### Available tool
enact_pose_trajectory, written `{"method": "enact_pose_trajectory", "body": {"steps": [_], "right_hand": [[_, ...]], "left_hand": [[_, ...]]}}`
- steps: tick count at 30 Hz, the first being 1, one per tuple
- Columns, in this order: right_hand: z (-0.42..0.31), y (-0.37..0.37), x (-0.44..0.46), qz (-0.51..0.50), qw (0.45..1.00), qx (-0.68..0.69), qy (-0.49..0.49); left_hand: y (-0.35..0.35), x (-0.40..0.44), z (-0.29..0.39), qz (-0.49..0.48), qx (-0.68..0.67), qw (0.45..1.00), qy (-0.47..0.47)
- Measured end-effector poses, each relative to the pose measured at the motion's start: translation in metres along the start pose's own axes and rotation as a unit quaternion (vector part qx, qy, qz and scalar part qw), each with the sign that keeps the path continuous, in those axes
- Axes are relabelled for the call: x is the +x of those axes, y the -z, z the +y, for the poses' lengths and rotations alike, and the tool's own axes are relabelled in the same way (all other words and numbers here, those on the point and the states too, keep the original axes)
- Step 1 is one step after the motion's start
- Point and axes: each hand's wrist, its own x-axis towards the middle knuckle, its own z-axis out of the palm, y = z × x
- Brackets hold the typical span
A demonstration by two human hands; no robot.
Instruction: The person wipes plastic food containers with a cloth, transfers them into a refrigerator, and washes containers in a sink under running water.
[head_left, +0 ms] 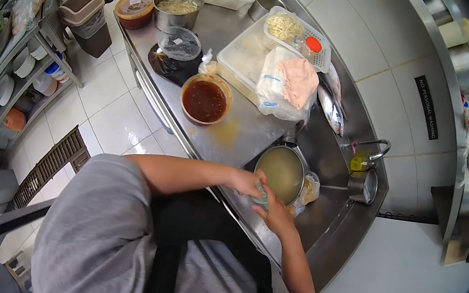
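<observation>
Both my hands meet at the near edge of a round metal pot [281, 176] that holds cloudy, yellowish liquid. My left hand [247, 182] and my right hand [276, 214] are closed on a greenish cloth [262, 197], which shows between the fingers. A crumpled plastic bag [306, 193] lies against the pot's right side, in the sink [331, 218]. Farther back on the steel counter [253, 140] stands an open tub of dark red sauce [206, 101].
Whole fish [330, 109] lie behind a plastic bag with pink contents [296, 83]. A faucet [377, 147] and a metal cup [363, 186] are at the sink's right. A lidded dark container [177, 53], a pot [177, 7] and white trays stand farther back.
</observation>
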Motion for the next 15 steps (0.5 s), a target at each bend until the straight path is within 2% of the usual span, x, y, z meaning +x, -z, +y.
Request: {"method": "enact_pose_trajectory", "body": {"steps": [2,3,5,6,7,8,9,11,13,14,15], "right_hand": [[-0.032,-0.002,0.0,0.065,0.958,0.269,0.07],[-0.051,-0.002,0.002,0.066,0.959,0.269,0.067],[-0.086,-0.001,0.012,0.169,0.94,0.274,0.116],[-0.097,-0.004,0.019,0.142,0.932,0.32,0.096],[-0.111,-0.007,0.026,0.143,0.931,0.322,0.093],[-0.127,-0.01,0.034,0.137,0.891,0.417,0.115],[-0.148,-0.006,0.042,0.13,0.841,0.508,0.135],[-0.183,0.014,0.044,0.112,0.832,0.529,0.125],[-0.202,0.023,0.049,0.012,0.871,0.489,0.042],[-0.199,0.017,0.058,0.065,0.909,0.398,0.103],[-0.198,0.01,0.063,0.063,0.91,0.398,0.1]], "left_hand": [[0.024,-0.054,-0.004,-0.003,-0.175,0.984,-0.005],[0.029,-0.079,-0.008,-0.006,-0.175,0.985,-0.006],[0.04,-0.124,-0.017,0.082,-0.162,0.977,-0.113],[0.046,-0.146,-0.018,0.08,-0.162,0.977,-0.113],[0.053,-0.166,-0.018,0.126,-0.192,0.968,-0.099],[0.059,-0.182,-0.018,0.171,-0.22,0.957,-0.084],[0.064,-0.193,-0.019,0.167,-0.22,0.958,-0.082],[0.071,-0.212,-0.022,0.186,-0.208,0.953,-0.116],[0.074,-0.231,-0.016,0.206,-0.197,0.95,-0.13],[0.076,-0.24,-0.014,0.201,-0.325,0.912,-0.148],[0.078,-0.248,-0.011,0.194,-0.447,0.858,-0.163]]}}
